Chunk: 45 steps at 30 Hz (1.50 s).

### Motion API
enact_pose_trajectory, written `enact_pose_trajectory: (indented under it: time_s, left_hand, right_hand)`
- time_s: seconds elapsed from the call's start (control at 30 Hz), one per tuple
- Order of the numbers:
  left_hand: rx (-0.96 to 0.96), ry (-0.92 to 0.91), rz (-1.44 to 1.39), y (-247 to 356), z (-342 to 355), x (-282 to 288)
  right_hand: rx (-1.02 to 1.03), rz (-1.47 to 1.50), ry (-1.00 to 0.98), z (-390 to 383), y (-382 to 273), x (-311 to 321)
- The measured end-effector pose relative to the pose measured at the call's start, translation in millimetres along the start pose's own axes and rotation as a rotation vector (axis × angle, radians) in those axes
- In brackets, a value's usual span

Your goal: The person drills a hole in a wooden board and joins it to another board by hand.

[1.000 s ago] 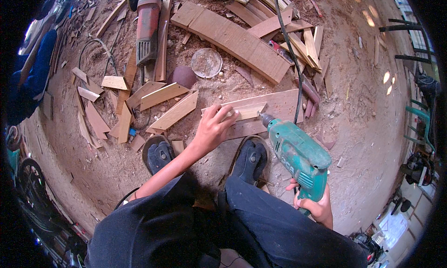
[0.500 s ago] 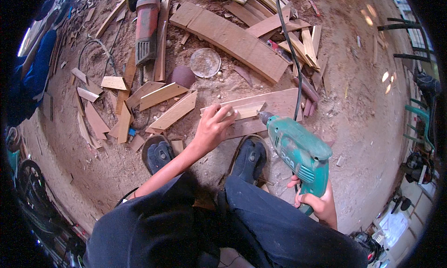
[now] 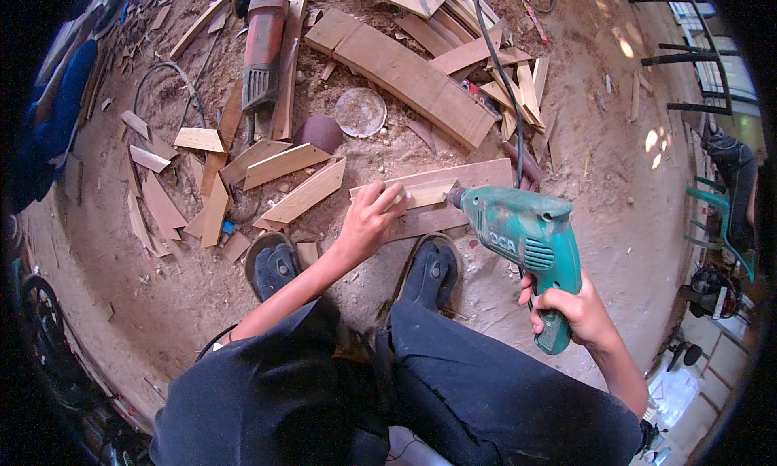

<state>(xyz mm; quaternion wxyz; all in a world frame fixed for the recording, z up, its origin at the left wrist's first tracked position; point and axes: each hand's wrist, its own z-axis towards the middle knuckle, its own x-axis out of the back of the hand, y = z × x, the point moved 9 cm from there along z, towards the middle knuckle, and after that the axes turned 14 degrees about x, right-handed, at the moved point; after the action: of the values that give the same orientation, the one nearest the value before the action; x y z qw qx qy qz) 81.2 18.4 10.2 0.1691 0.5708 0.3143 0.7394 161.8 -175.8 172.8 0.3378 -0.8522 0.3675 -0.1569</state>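
Observation:
My right hand [image 3: 576, 308] grips the handle of a green power drill [image 3: 522, 229], low on the right and in front of my knee. The drill points left, its chuck close to the end of a short pale wood strip [image 3: 430, 194]. Whether the bit touches the wood, I cannot tell. My left hand [image 3: 372, 221] is closed on the strip's other end, its fingertips pinching it down. Beneath the strip lies a wider brown board [image 3: 486, 174], flat on the ground beyond my feet.
Cut wood pieces [image 3: 283, 165] lie scattered to the left, near a red angle grinder [image 3: 264, 53]. A thick plank [image 3: 396, 77], a round clear disc [image 3: 361, 113] and a brown disc [image 3: 314, 132] sit farther off. A black cord [image 3: 502, 77] runs down toward the drill. Someone in blue [image 3: 58, 118] is at far left.
The drill's rear has swung up and to the right, so it lies more level across the view. My right hand and forearm moved with it. My left hand stays on the strip.

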Motion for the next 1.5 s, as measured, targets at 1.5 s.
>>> enact_pose_trajectory:
  time_s: [1.5]
  left_hand:
    - [0.019, 0.104, -0.181, -14, -14, -8]
  right_hand:
    - [-0.024, -0.09, 0.048, -4, -1, -27]
